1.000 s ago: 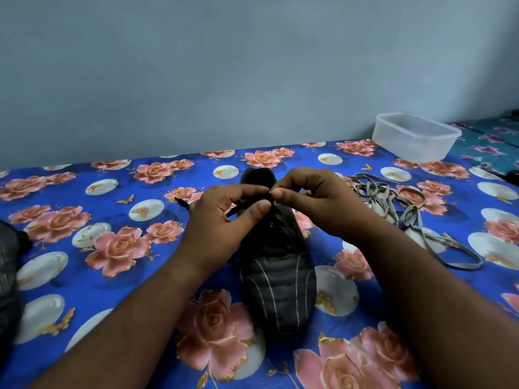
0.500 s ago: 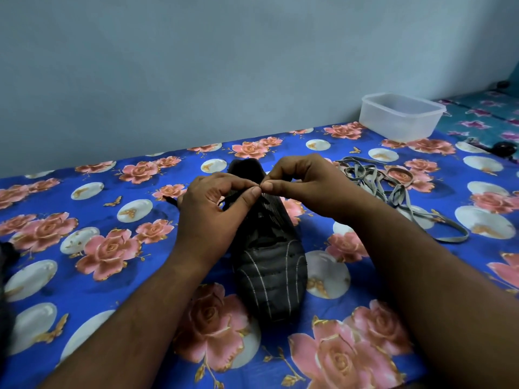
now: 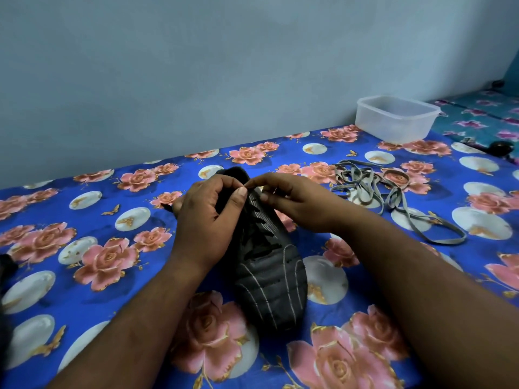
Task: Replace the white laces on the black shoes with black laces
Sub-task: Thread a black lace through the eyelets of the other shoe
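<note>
A black shoe point(image 3: 269, 279) with thin pale stripes lies on the flowered blue cloth, toe towards me, with a black lace point(image 3: 261, 237) threaded across its eyelets. My left hand point(image 3: 207, 217) and my right hand point(image 3: 292, 200) meet above the shoe's top eyelets. Thumb and forefinger of each hand are pinched together there, on the ends of the black lace; the lace between the fingertips is hard to make out. A loose pile of greyish-white laces point(image 3: 373, 192) lies on the cloth to the right of the shoe.
A clear plastic box point(image 3: 396, 119) stands at the back right against the wall. A small black object point(image 3: 501, 148) lies at the far right. Something dark point(image 3: 5, 265) shows at the left edge. The blue cloth point(image 3: 84, 248) covers the whole surface.
Both hands stay pinched together over the top of the shoe; my fingertips have shifted slightly. The view has moved a little, the shoe has not.
</note>
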Demonstrator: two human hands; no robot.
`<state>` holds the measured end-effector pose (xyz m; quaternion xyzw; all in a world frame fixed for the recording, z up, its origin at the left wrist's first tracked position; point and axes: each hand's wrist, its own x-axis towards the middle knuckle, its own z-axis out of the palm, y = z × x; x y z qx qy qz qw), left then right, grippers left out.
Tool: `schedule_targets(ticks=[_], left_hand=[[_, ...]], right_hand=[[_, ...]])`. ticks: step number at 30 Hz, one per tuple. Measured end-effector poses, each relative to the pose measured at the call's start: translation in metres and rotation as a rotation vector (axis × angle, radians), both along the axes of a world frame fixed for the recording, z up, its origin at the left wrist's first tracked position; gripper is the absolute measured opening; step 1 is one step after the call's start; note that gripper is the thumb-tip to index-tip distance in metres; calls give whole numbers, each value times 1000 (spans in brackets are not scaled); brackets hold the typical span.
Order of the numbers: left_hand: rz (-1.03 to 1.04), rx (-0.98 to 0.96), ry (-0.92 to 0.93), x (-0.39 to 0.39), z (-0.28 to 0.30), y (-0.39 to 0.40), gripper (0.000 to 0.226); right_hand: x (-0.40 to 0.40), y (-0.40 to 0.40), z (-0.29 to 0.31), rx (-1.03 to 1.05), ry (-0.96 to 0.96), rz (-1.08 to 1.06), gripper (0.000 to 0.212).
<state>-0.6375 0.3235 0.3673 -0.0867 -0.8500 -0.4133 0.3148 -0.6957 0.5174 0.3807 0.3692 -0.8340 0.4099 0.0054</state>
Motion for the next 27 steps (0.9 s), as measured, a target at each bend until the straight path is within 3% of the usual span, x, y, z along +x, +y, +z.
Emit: schedule_targets(ticks=[7, 14, 27], left_hand=[[48, 23, -111, 0, 2, -6, 26], [94, -65, -185, 2, 6, -5, 16], [-16, -151, -256, 1, 4, -4, 11]], right_hand=[[-4, -3, -5, -87, -120, 59, 20], [-11, -1, -10, -220, -282, 140, 20], [-13, -2, -12, -253, -337, 143, 22]])
